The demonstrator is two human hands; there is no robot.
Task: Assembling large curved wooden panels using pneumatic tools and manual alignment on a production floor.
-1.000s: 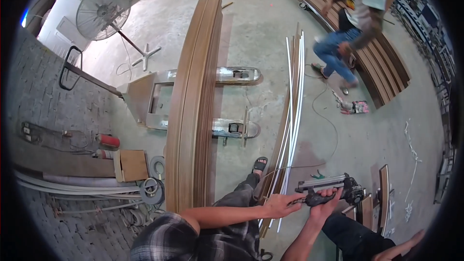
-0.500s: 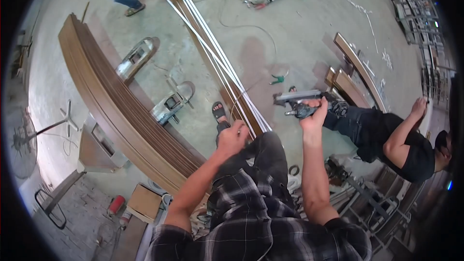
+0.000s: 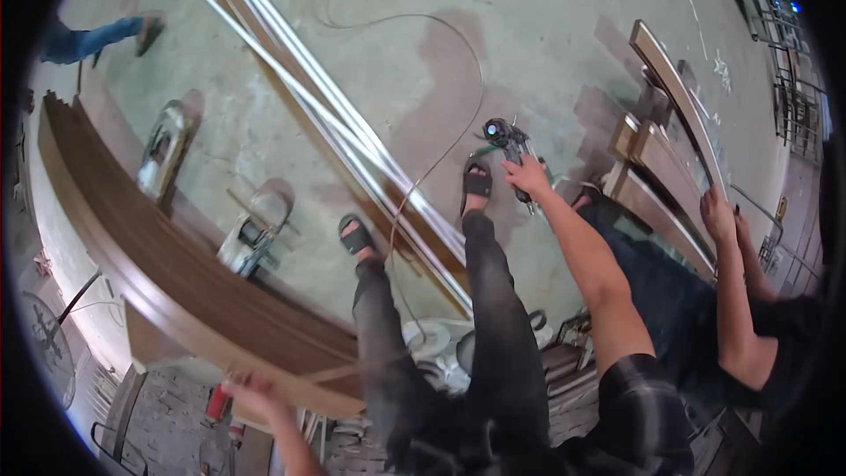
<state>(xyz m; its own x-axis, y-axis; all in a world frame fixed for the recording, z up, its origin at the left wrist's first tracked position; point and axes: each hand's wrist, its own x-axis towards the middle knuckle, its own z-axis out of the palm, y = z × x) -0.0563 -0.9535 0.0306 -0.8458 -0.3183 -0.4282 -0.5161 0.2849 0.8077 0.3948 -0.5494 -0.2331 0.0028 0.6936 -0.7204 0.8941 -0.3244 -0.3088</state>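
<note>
My right hand [image 3: 527,176] is closed around a dark nail gun [image 3: 509,143], held out over the floor near my right sandal [image 3: 477,178]. A shiny round end of the tool faces up. At the lower left, my left hand [image 3: 257,393] is smeared by motion, beside the near end of a curved stack of brown panels [image 3: 203,273]. Its fingers cannot be made out. Long white strips [image 3: 352,137] lie crossed over a brown board [image 3: 291,92] on the floor ahead of my feet.
A thin hose [image 3: 454,28] loops across the floor. Metal clamp-like tools [image 3: 251,234] lie beside the stack. A co-worker's hand [image 3: 718,214] grips a brown panel [image 3: 674,92] on the right; shorter panels [image 3: 661,167] lie near. Another person's leg [image 3: 106,38] shows at upper left.
My left hand has swung down and left from before my body to the stack's end. The nail gun has turned in my right hand. The co-worker now grips the panel; my view has shifted.
</note>
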